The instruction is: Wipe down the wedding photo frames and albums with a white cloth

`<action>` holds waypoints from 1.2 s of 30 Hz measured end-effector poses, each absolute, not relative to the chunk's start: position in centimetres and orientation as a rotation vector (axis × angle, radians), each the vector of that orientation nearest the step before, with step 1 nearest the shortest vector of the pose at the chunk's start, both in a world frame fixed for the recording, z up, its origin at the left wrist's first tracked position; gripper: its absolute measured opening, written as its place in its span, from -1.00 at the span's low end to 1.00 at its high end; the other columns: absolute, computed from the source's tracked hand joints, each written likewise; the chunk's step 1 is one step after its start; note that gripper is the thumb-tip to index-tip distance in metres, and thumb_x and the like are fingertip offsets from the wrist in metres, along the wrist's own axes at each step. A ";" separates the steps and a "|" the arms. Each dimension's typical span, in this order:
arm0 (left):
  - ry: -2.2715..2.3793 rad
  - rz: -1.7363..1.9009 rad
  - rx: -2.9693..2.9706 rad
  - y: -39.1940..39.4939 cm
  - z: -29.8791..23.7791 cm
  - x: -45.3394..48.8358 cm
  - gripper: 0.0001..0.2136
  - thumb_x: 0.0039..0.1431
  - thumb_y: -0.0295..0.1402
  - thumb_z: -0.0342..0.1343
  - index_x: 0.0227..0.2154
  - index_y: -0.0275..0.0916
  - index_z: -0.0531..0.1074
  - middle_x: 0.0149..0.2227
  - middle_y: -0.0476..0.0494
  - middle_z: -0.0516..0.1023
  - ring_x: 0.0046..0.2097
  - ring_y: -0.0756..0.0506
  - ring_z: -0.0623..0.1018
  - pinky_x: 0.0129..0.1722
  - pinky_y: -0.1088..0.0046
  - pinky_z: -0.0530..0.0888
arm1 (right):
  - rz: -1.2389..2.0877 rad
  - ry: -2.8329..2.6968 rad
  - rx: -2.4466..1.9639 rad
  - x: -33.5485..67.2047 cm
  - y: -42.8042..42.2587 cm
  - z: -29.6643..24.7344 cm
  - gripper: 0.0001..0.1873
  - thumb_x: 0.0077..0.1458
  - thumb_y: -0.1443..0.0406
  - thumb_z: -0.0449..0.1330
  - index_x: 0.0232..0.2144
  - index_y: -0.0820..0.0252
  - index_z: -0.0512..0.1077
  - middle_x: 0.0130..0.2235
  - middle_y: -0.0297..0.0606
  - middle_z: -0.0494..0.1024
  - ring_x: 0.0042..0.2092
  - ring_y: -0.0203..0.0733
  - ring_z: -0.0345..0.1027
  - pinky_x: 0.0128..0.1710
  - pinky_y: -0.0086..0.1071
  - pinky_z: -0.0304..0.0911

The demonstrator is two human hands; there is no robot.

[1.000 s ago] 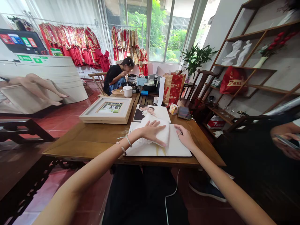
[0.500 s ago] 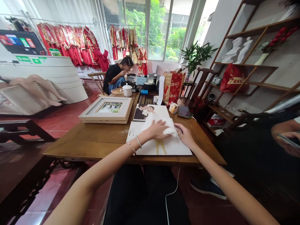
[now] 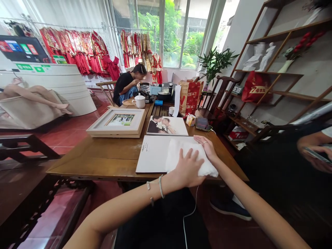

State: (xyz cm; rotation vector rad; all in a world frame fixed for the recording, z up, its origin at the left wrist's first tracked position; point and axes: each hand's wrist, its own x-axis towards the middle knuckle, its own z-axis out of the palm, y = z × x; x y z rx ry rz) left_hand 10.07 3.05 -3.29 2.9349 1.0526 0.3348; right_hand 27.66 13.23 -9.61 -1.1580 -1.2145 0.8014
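Note:
Near the table's front edge lies a white photo panel [image 3: 153,155] with small dark print at its upper left. A white cloth [image 3: 178,148] covers its right part. My left hand [image 3: 188,166] lies flat on the cloth, fingers spread. At the panel's right edge rests my right hand [image 3: 207,148], with a ring on it and the fingers stretched out along the side. Just behind lies a second panel with a couple's photo [image 3: 167,126]. Whether my right fingertips touch the cloth or only the panel, I cannot tell.
Framed pictures [image 3: 116,122] lie stacked at the left. Behind are a white lidded cup [image 3: 139,101], a red paper bag [image 3: 191,97], a small box [image 3: 190,120] and a phone [image 3: 203,123]. One person [image 3: 127,84] sits at the far end; another's hand [image 3: 316,154] holds a phone at right.
My left hand and the cloth have moved toward me, down over the panel's right part. The cloth has spread flatter. The couple's photo behind is uncovered. My right hand stays at the right edge.

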 end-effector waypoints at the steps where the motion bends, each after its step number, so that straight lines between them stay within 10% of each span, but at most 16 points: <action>1: 1.083 0.330 2.927 3.9 -3.3 10.4 -0.46 0.14 0.00 -0.09 0.10 -0.19 0.25 0.22 -0.31 0.16 0.23 -0.39 0.10 0.10 -0.22 0.08 | 0.794 -1.206 -1.169 27.8 13.3 -9.7 -0.59 0.11 0.03 -0.01 -0.29 0.15 0.50 -0.17 -0.13 0.59 -0.05 -0.06 0.44 0.03 -0.15 0.28; 10: 1.288 0.226 2.896 9.6 -3.5 13.5 -0.43 0.08 -0.08 0.03 0.12 -0.27 0.21 0.26 -0.39 0.06 0.25 -0.41 0.03 0.10 -0.24 0.04 | 0.858 -1.042 -1.177 28.5 14.3 -10.3 -0.45 0.12 -0.05 -0.09 -0.21 0.21 0.49 -0.12 -0.08 0.57 -0.06 -0.01 0.45 -0.04 -0.15 0.35; 24: 1.274 0.107 2.909 -3.2 -3.5 11.6 -0.25 0.00 -0.10 0.14 0.21 -0.39 0.10 0.27 -0.54 -0.06 0.26 -0.55 -0.07 0.10 -0.31 0.03 | 0.939 -0.998 -1.101 27.4 12.9 -9.2 -0.76 -0.12 0.23 0.23 -0.31 0.16 0.48 -0.11 -0.14 0.57 0.02 -0.01 0.39 0.13 -0.12 0.21; 36: 1.428 0.033 2.826 9.0 -1.4 11.0 -0.38 0.04 -0.10 0.11 0.15 -0.21 0.17 0.23 -0.36 0.12 0.23 -0.36 0.10 0.12 -0.12 0.09 | 0.817 -1.227 -1.143 27.8 13.1 -9.9 -0.68 -0.10 0.25 0.16 -0.23 0.18 0.46 -0.07 -0.09 0.54 0.03 -0.01 0.38 0.10 -0.07 0.20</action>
